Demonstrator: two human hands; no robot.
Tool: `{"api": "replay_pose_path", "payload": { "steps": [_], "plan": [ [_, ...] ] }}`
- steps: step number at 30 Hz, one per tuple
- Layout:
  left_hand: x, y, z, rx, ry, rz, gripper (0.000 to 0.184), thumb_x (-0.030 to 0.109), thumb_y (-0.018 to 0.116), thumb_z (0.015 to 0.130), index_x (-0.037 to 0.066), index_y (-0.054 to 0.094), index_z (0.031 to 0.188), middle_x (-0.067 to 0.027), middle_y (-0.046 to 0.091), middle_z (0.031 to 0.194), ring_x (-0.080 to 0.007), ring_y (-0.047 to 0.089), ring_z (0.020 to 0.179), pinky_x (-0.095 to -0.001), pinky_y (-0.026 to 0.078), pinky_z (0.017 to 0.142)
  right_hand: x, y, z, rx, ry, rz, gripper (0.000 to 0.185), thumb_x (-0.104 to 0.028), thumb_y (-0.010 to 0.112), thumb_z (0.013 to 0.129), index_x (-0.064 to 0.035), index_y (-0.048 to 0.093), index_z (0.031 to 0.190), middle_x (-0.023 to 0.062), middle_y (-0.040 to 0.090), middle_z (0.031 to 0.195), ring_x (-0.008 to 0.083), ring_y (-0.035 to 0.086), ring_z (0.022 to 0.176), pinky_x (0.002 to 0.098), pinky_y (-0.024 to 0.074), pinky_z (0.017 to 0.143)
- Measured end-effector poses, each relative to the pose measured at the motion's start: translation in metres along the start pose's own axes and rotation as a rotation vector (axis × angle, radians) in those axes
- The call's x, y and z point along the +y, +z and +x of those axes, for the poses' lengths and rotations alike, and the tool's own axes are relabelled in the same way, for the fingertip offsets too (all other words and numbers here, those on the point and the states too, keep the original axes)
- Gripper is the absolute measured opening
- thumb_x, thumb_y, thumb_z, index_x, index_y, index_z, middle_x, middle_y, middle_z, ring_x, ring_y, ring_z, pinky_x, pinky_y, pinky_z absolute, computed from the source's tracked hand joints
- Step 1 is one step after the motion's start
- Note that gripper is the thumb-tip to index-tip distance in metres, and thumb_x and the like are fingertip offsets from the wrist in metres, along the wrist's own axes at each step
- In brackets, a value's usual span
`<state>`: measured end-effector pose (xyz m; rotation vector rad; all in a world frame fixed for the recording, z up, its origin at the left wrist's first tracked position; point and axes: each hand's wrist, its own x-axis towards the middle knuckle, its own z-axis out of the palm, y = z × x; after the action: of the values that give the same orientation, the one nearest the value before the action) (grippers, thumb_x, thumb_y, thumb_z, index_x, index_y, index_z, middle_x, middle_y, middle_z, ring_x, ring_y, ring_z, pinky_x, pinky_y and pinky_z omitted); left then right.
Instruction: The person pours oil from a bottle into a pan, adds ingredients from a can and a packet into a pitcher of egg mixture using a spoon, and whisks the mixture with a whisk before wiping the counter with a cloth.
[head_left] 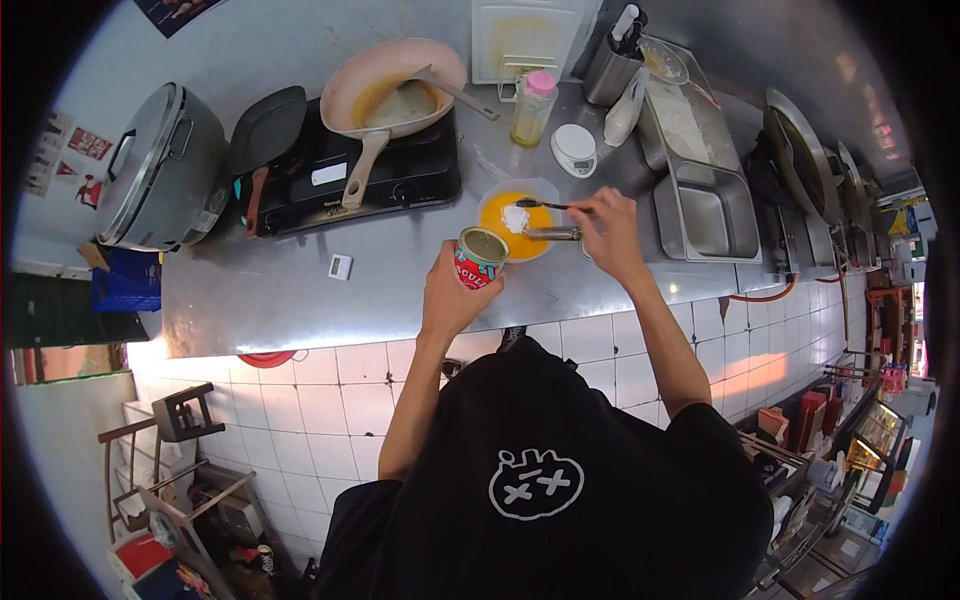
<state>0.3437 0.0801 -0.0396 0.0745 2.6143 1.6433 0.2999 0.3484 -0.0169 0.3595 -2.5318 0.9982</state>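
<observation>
My left hand (452, 293) is wrapped round an open red can (473, 270), tilted with its mouth up, close to the near rim of a bowl. My right hand (611, 235) grips a dark spoon (545, 204) whose tip is over the bowl (551, 190). Orange-yellow liquid (497, 207), like beaten egg, fills the bowl, and a heap of white powder (516, 219) sits in it below the spoon's tip. A metal handle (553, 233) lies across the bowl's right side; its far end is hidden.
On the steel counter (400, 280) stand a pink-lidded bottle (535, 105), a white kitchen scale (574, 151) and a small timer (340, 267). A frying pan (345, 85) rests on the black stove (285, 195) at left. Steel trays (707, 212) are at right.
</observation>
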Motion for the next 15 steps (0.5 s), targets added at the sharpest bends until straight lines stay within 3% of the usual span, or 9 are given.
{"api": "replay_pose_path", "payload": {
  "steps": [4, 7, 10, 15],
  "plan": [
    [0.002, -0.004, 0.001, -0.016, 0.091, -0.054, 0.063, 0.027, 0.083, 0.067, 0.000, 0.050, 0.113, -0.0195, 0.066, 0.103, -0.0320, 0.067, 0.095, -0.0391, 0.053, 0.083, -0.024, -0.023, 0.006, 0.097, 0.201, 0.440, 0.008, -0.017, 0.071, 0.086, -0.0101, 0.073, 0.090, 0.0022, 0.057, 0.077, 0.0157, 0.054, 0.066, 0.0331, 0.0383, 0.080],
    [0.001, -0.007, 0.000, -0.060, 0.162, -0.092, 0.066, 0.026, 0.084, 0.067, -0.001, 0.050, 0.117, -0.0188, 0.065, 0.105, -0.0320, 0.066, 0.096, -0.0387, 0.053, 0.085, -0.056, -0.038, 0.002, -0.064, 0.131, 0.466, 0.006, -0.014, 0.072, 0.085, -0.0091, 0.072, 0.088, 0.0029, 0.058, 0.078, 0.0173, 0.056, 0.072, 0.0320, 0.0384, 0.083],
    [0.006, -0.012, -0.002, -0.131, 0.259, -0.097, 0.068, 0.024, 0.085, 0.066, 0.001, 0.051, 0.120, -0.0179, 0.065, 0.107, -0.0328, 0.066, 0.098, -0.0385, 0.052, 0.086, -0.084, -0.033, -0.005, -0.164, -0.317, 0.130, 0.012, -0.011, 0.073, 0.080, -0.0071, 0.071, 0.092, 0.0034, 0.057, 0.081, 0.0214, 0.054, 0.078, 0.0345, 0.0406, 0.078],
    [0.003, -0.022, -0.008, -0.283, 0.332, -0.013, 0.071, 0.022, 0.088, 0.063, 0.005, 0.052, 0.122, -0.0168, 0.062, 0.113, -0.0330, 0.062, 0.103, -0.0384, 0.050, 0.089, -0.107, -0.003, -0.027, -0.303, -0.570, -0.154, 0.014, -0.016, 0.073, 0.078, -0.0086, 0.067, 0.089, 0.0024, 0.056, 0.083, 0.0219, 0.054, 0.081, 0.0384, 0.0377, 0.082]
  ]
}}
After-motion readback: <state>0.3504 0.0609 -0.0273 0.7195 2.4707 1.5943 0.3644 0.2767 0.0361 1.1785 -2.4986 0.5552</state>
